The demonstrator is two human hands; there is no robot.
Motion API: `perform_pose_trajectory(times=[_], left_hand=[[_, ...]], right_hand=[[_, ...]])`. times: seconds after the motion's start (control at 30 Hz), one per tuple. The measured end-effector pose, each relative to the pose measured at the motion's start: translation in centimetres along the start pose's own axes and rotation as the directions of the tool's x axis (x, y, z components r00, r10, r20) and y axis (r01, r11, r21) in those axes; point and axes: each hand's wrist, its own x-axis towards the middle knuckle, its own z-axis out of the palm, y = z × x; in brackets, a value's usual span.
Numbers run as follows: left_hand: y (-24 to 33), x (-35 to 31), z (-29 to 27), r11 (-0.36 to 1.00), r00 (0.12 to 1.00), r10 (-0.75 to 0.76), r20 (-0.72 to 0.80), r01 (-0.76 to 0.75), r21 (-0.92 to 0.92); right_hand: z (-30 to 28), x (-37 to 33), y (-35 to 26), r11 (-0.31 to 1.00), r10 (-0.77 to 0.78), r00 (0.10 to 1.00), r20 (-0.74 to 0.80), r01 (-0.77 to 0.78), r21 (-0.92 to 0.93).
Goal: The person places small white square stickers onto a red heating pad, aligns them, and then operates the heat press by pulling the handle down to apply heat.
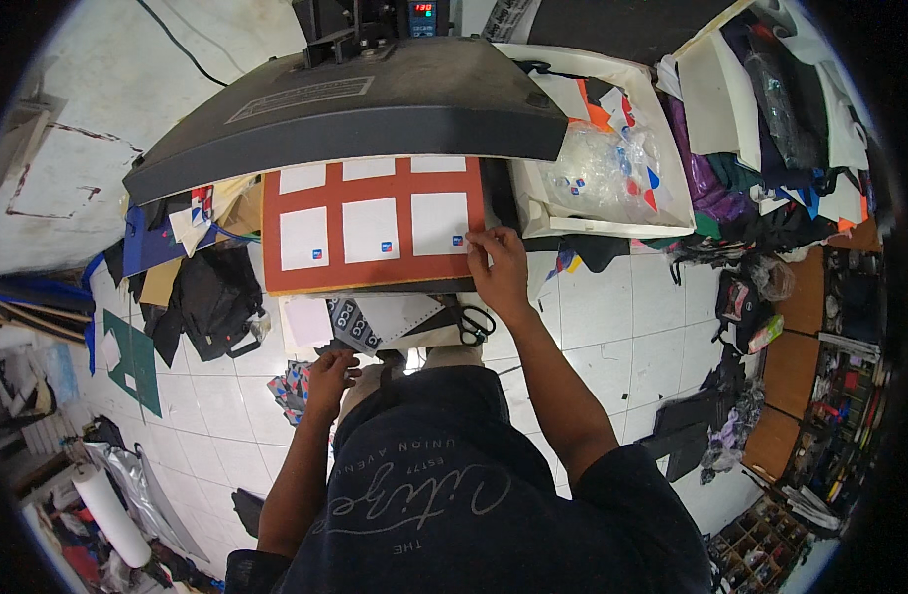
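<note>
Rows of white rectangular pieces lie on a red-brown pad (pixel 336 233) under the raised dark plate of a heat press (pixel 375 109). Each front piece bears a small blue square mark near its lower right corner. My right hand (pixel 501 269) reaches to the pad's right edge, its fingertips at the side of the rightmost front white piece (pixel 439 220). Thumb and forefinger are apart there, with nothing visibly held. Lower down, my left hand (pixel 331 382) hovers before my body, fingers loosely bent and apart, beside a grey printed strip (pixel 354 325). It appears to hold nothing.
Black-handled scissors (pixel 476 325) lie just below the pad. On the right stands a white tray (pixel 612 230) with clear plastic and coloured scraps. A black bag (pixel 216 302) and a green sheet (pixel 130 363) are at left. Cluttered shelves (pixel 840 396) line the far right.
</note>
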Motion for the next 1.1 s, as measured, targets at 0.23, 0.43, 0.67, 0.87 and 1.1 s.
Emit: perform_pose_trajectory(times=[0.23,0.43,0.67,0.87,1.1], left_hand=[[-0.2,0.2,-0.3,1.000,1.000,0.013,-0.001,-0.013,0.001],[-0.6,0.2,-0.5,1.000,1.000,0.005,0.002,-0.005,0.004],[-1.0,0.4,-0.4,1.000,1.000,0.023,0.002,-0.023,-0.020],[-1.1,0.5,-0.4,1.000,1.000,0.008,0.009,-0.008,0.007],[-1.1,0.5,-0.6,1.000,1.000,0.014,0.011,-0.014,-0.006]], right_hand=[[0.1,0.1,0.0,0.999,-0.033,0.999,0.006,0.033,-0.030],[0.2,0.4,-0.1,0.993,-0.098,0.995,-0.022,0.096,-0.075],[0.1,0.5,-0.3,0.990,-0.118,0.992,-0.040,0.115,-0.077],[0.0,0.3,-0.4,0.999,-0.024,1.000,0.013,0.025,-0.048],[-0.4,0.5,-0.2,1.000,-0.018,0.999,-0.045,0.019,0.022]])
